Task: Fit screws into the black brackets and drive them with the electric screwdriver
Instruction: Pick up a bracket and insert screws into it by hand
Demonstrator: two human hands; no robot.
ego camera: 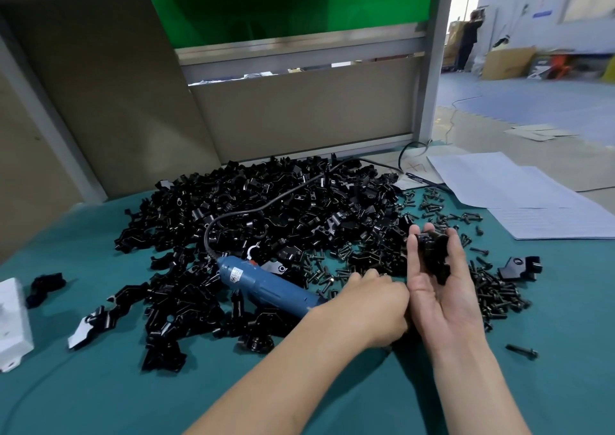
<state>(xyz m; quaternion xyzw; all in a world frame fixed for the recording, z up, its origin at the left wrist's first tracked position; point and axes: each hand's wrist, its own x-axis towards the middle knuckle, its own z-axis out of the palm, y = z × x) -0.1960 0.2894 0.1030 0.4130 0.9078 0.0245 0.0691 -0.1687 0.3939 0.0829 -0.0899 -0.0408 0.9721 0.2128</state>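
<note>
My right hand is turned palm up and holds a black bracket, fingers curled round it. My left hand lies knuckles up just left of it, fingers curled down over the front end of the blue electric screwdriver; whatever is under those fingers is hidden. The screwdriver lies on a large pile of black brackets, and its cord runs back over the pile. Several loose black screws are scattered to the right of my hands.
The bench has a teal cloth. A white block sits at the left edge, white paper sheets at the back right. One screw lies alone on the right. A partition wall rises behind the pile.
</note>
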